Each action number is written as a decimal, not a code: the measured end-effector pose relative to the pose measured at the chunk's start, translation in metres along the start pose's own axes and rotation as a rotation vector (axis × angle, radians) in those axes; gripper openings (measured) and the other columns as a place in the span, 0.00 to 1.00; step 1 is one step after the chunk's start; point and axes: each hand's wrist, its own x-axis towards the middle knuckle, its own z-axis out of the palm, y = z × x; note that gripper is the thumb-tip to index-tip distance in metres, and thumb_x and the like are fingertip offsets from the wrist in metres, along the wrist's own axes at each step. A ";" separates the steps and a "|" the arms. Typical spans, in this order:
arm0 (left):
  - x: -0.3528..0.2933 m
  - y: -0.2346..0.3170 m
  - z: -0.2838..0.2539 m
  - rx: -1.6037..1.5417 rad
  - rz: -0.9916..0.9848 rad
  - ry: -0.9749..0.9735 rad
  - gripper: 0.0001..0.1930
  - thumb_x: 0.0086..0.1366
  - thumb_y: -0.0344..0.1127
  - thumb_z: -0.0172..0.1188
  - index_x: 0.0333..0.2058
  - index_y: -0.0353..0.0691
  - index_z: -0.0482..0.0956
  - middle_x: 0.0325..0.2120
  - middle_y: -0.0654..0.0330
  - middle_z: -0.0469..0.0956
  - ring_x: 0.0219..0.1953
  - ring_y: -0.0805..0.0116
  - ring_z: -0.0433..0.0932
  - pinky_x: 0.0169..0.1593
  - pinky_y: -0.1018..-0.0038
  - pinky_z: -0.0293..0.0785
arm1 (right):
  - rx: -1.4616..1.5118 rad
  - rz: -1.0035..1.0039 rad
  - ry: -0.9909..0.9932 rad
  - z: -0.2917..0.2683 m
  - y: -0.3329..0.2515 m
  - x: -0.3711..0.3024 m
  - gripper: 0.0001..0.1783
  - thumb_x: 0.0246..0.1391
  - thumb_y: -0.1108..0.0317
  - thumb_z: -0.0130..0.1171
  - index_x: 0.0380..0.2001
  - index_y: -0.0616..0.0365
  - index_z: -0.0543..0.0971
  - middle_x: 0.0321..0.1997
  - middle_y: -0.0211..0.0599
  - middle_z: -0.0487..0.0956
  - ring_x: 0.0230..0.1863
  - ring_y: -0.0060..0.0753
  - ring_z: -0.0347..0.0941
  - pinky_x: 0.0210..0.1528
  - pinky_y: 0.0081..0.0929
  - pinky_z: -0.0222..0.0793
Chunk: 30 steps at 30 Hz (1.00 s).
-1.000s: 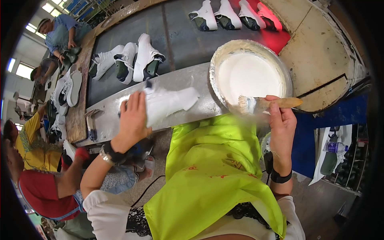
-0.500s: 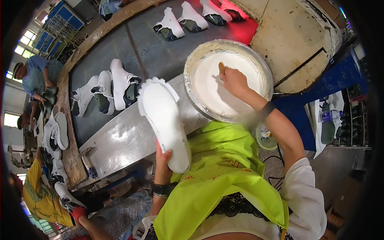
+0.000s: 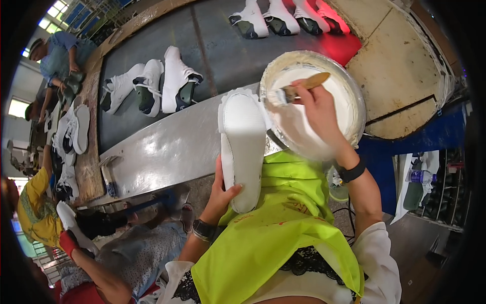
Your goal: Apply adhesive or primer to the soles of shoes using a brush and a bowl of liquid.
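closest to us is our lime-yellow apron [image 3: 278, 238]. just past it, our left grip [image 3: 220, 196] is closed on a white sneaker [image 3: 244, 152], thumb on the sole near the heel; the sole faces up at us and the toe points away, above the near edge of the metal tabletop [image 3: 162, 157]. our right grip [image 3: 318, 105] is closed around the wooden handle of a flat paintbrush [image 3: 316, 80], bristles leftward, over a metal basin [image 3: 358, 116] of white liquid [image 3: 284, 117]; we cannot tell whether the bristles touch it. the basin stands at the tabletop's right end. beyond, on a dark belt [image 3: 228, 61], we see three white-and-green sneakers [image 3: 148, 83] near its near edge, toward the left, and four similar sneakers [image 3: 279, 15] farther off, the rightmost in red light.
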 end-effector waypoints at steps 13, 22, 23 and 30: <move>0.000 -0.003 0.001 0.020 0.018 0.010 0.53 0.53 0.30 0.62 0.69 0.43 0.33 0.65 0.53 0.52 0.64 0.63 0.56 0.64 0.68 0.55 | -0.045 0.017 -0.194 0.072 -0.016 0.004 0.18 0.58 0.62 0.55 0.31 0.72 0.76 0.22 0.51 0.78 0.24 0.39 0.78 0.28 0.33 0.71; -0.003 0.000 -0.003 -0.078 -0.012 0.033 0.52 0.54 0.30 0.62 0.69 0.46 0.33 0.65 0.53 0.52 0.64 0.61 0.57 0.63 0.66 0.59 | -0.225 0.084 0.054 0.039 -0.008 -0.043 0.15 0.58 0.65 0.53 0.31 0.71 0.76 0.24 0.53 0.78 0.25 0.47 0.77 0.29 0.36 0.71; -0.003 -0.001 -0.004 -0.076 -0.018 0.030 0.52 0.54 0.30 0.62 0.69 0.46 0.33 0.65 0.53 0.52 0.64 0.61 0.57 0.63 0.66 0.59 | -0.170 0.111 0.034 0.036 -0.012 -0.052 0.15 0.58 0.64 0.53 0.30 0.71 0.75 0.24 0.54 0.78 0.25 0.50 0.77 0.29 0.37 0.71; -0.003 -0.001 -0.005 -0.040 0.010 0.023 0.52 0.54 0.30 0.62 0.69 0.47 0.33 0.65 0.54 0.53 0.64 0.61 0.57 0.63 0.66 0.58 | -0.313 -0.031 -0.039 0.045 -0.028 -0.013 0.15 0.59 0.64 0.53 0.32 0.71 0.75 0.25 0.51 0.78 0.27 0.44 0.77 0.30 0.33 0.71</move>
